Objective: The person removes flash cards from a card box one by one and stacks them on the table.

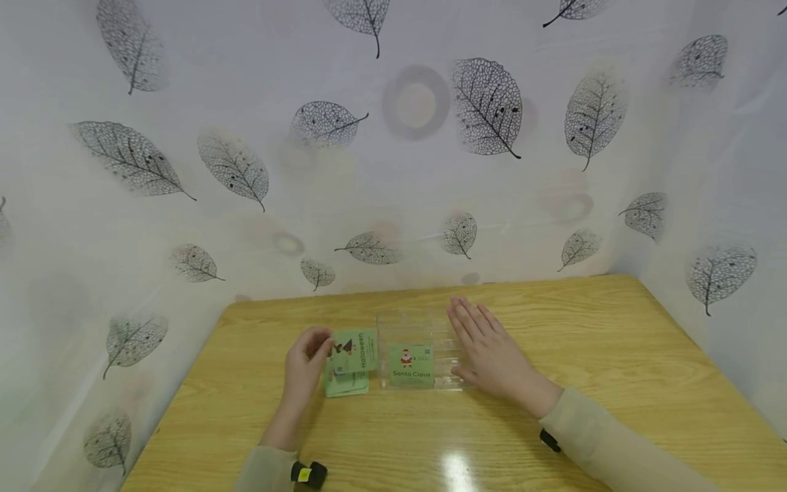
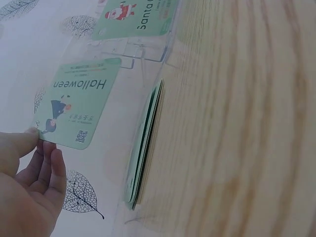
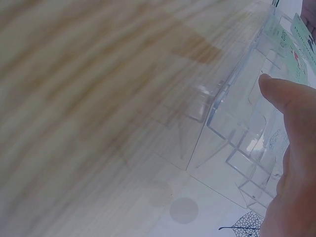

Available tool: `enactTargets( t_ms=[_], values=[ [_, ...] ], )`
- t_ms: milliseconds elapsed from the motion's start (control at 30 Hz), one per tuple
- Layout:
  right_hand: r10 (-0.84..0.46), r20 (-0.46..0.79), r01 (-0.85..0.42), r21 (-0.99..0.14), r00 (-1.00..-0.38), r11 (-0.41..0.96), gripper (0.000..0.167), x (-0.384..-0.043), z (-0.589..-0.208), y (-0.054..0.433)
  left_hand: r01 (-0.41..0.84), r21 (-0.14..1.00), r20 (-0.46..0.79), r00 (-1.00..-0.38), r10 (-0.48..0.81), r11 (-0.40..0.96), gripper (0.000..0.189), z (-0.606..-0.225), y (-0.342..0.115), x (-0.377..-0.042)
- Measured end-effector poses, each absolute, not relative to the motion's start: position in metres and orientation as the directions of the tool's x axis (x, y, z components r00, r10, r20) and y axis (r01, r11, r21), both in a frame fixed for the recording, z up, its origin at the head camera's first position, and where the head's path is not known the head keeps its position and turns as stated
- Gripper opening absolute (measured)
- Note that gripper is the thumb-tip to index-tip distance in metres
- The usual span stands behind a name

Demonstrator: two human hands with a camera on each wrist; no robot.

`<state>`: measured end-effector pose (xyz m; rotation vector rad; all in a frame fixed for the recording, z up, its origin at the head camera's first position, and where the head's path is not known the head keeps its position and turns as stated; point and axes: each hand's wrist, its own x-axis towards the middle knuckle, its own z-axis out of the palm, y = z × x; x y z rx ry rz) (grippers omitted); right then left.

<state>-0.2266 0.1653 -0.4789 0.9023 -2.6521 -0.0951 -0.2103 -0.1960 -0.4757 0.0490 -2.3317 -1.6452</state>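
Observation:
My left hand pinches a green Halloween card by one corner, thumb on top and fingers beneath. Below that card, a small stack of green cards lies on the table. To its right sits a clear plastic box with compartments. A green Santa Claus card lies in the box's left part. Over the right side of the box, my right hand rests with straight fingers; in the right wrist view its thumb lies along the box top.
The wooden table carries the box near its far half. Behind and at both sides hangs a white cloth printed with dark leaves. Each wrist wears a black band, such as the left wrist strap.

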Motion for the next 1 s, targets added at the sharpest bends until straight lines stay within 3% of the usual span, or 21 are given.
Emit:
enactTargets(
  t_ms=[1000],
  values=[
    [-0.605,0.276,-0.583,0.167,-0.746,0.795,0.112,-0.226,-0.477,0.165,0.045,0.909,0.137,-0.971,-0.197,0.413,0.015,-0.486,-0.21,-0.213]
  ],
)
